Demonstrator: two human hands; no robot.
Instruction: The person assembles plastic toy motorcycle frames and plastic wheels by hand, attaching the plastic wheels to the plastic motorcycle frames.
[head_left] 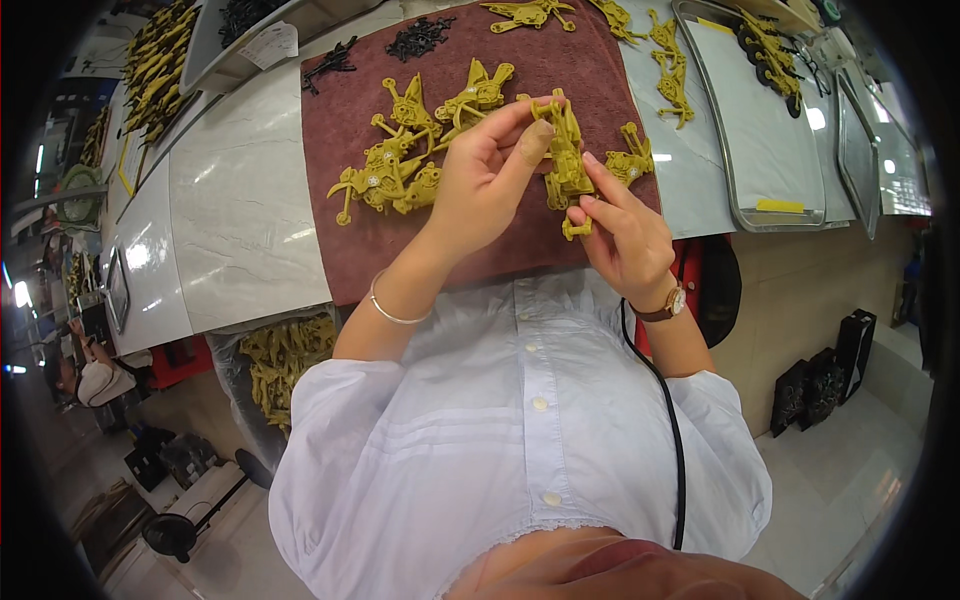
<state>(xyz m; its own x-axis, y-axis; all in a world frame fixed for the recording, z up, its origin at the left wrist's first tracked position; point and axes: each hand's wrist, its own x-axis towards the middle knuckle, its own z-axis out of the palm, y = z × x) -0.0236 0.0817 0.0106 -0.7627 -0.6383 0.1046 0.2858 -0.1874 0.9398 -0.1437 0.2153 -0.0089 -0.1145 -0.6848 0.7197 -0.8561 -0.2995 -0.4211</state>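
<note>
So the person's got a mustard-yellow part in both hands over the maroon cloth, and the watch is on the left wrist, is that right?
Not quite: the watch is on the right wrist, as the head view shows. The left hand and right hand do hold the mustard-yellow part over the maroon cloth.

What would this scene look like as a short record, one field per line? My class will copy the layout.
Left hand: thumb and fingers on the upper part of a yellow-green plastic piece
Right hand: fingers on its lower part
Surface: dark red cloth over a pale table
Left of the held piece: more yellow-green pieces on the cloth
Far side of the cloth: small black pieces
Right wrist: watch
</note>
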